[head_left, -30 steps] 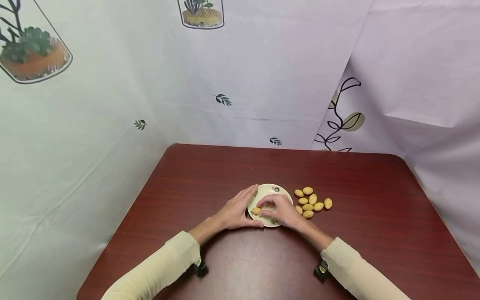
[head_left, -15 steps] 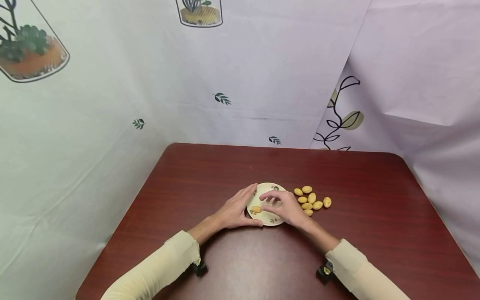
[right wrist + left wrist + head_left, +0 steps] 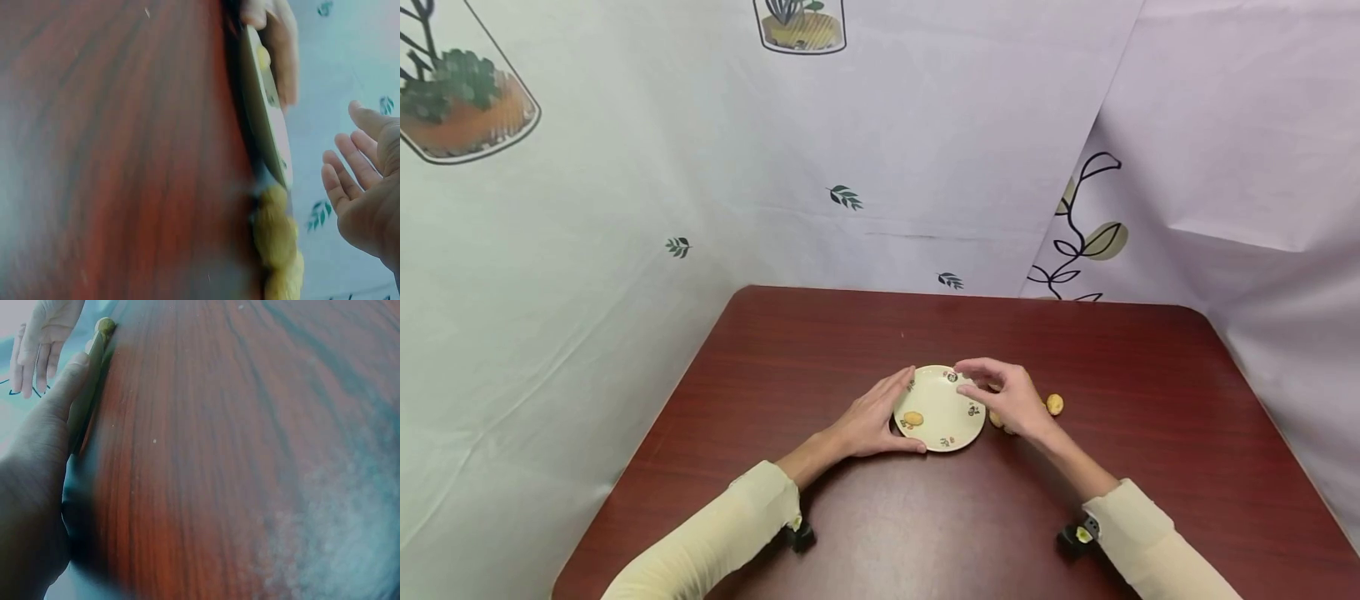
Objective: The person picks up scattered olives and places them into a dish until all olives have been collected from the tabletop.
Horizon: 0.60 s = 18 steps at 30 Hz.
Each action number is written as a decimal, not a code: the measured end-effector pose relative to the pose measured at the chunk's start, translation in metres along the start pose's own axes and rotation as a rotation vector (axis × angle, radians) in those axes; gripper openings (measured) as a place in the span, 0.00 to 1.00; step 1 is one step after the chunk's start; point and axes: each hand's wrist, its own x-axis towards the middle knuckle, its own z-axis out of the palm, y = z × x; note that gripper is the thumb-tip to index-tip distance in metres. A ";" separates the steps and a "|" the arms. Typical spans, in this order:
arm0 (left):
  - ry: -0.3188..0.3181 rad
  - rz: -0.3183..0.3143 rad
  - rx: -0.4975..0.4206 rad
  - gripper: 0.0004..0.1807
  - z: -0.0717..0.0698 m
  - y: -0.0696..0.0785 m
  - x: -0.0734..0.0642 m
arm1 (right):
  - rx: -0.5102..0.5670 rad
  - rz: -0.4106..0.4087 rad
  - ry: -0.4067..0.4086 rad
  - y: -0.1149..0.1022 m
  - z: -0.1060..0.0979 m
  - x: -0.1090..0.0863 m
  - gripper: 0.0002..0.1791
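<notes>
The left hand, fingers spread, touches the plate, where one potato lies near left, while the right hand, empty with fingers apart, seems at the fetching step, which likely calls for pinching another from the pile just right.

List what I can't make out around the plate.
Head: how many yellow pieces lie beside the plate, hidden by the right hand.
Head: its printed motifs, too small to read.
Left wrist: the plate's top, edge-on behind the left hand.
Right wrist: lowest piece, cut off by the bottom edge.
</notes>
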 end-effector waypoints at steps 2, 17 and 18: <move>0.002 -0.002 -0.001 0.72 0.000 0.000 0.000 | 0.007 0.017 0.026 0.003 -0.009 0.000 0.18; 0.010 0.001 0.000 0.72 0.001 0.001 0.000 | 0.034 0.020 0.174 0.024 -0.076 -0.021 0.20; 0.008 0.001 0.000 0.72 0.000 0.001 0.000 | 0.021 0.029 0.177 0.026 -0.080 -0.023 0.20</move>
